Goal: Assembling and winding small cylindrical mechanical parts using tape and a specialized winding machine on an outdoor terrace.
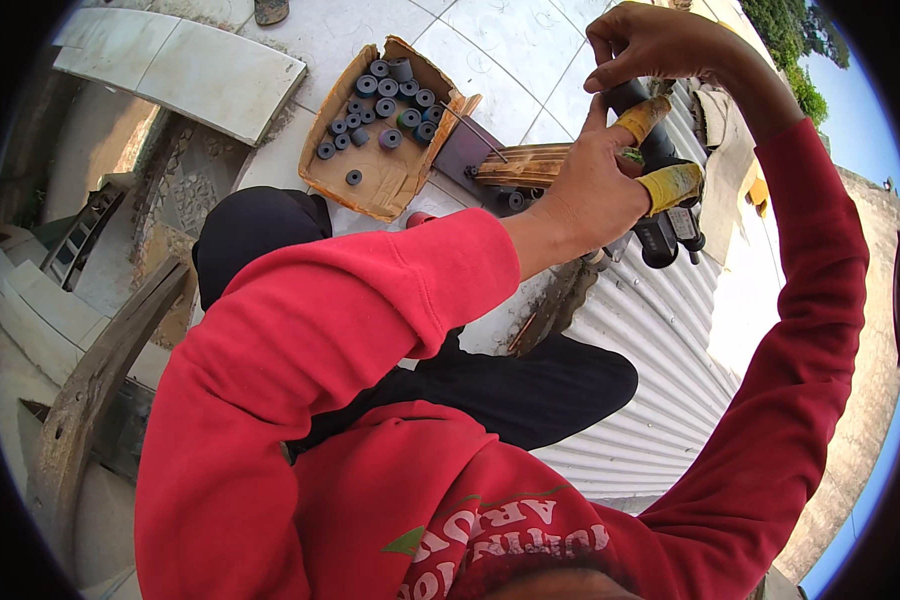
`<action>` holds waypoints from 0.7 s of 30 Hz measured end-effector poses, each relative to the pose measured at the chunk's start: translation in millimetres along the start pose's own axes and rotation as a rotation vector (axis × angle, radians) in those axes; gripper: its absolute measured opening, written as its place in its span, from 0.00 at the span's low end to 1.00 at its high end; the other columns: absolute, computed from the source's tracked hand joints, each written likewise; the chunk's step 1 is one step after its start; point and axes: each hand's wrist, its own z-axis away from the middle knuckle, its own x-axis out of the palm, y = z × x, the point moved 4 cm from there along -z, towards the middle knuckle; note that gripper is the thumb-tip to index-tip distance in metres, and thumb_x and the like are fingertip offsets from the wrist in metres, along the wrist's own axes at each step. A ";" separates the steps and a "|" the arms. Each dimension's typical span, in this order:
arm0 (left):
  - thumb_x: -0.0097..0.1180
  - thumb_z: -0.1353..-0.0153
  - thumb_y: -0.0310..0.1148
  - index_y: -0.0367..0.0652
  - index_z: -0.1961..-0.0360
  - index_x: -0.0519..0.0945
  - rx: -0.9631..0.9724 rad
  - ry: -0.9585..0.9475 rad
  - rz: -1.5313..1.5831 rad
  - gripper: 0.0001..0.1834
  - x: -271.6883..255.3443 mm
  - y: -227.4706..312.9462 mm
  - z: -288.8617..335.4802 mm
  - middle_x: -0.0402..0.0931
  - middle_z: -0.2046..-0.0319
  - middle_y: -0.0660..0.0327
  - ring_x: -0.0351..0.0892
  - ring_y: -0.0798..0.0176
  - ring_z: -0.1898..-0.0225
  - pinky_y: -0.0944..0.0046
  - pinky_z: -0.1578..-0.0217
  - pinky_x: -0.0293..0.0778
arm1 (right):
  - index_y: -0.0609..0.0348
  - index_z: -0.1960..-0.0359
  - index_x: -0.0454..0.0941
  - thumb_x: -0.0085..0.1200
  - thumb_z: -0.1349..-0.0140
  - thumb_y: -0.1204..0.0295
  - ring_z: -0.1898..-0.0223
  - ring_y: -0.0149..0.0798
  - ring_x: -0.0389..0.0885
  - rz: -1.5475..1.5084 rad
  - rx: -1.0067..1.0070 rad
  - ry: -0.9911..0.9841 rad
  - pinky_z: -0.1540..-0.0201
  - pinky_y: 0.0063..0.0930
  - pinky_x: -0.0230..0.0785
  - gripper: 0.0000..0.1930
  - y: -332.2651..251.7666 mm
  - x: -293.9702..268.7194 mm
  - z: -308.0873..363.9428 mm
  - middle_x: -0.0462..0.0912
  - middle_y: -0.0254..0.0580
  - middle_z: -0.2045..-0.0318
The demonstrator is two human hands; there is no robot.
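Note:
My left hand [600, 185], with yellow wrapping on two fingers, is closed round a black cylindrical tool [656, 145]. The tool looks like a hand-held power tool; its exact kind is partly hidden by the fingers. Over its upper end arches my right hand [660, 42], fingers curled and thumb tip close to the left index fingertip. What the right fingers pinch, if anything, is too small to make out. Left of the hands stands a wooden block [525, 165] beside a grey metal plate [462, 155], with a thin metal rod [475, 130] slanting across them.
An open cardboard box [370, 190] holds several small dark rollers with centre holes. White tiles [500, 45] lie beyond it. Corrugated metal sheeting [650, 350] spreads on the right. A weathered wooden beam [95, 400] and a marble-like slab [210, 80] are at the left.

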 end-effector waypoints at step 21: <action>0.57 0.34 0.16 0.32 0.34 0.71 -0.087 -0.040 0.078 0.27 -0.7 4.3 3.1 0.74 0.43 0.54 0.82 0.66 0.46 0.68 0.47 0.84 | 0.60 0.65 0.86 0.71 0.42 0.44 0.67 0.38 0.84 0.041 0.094 0.253 0.64 0.35 0.73 0.27 -5.8 1.0 19.0 0.88 0.44 0.71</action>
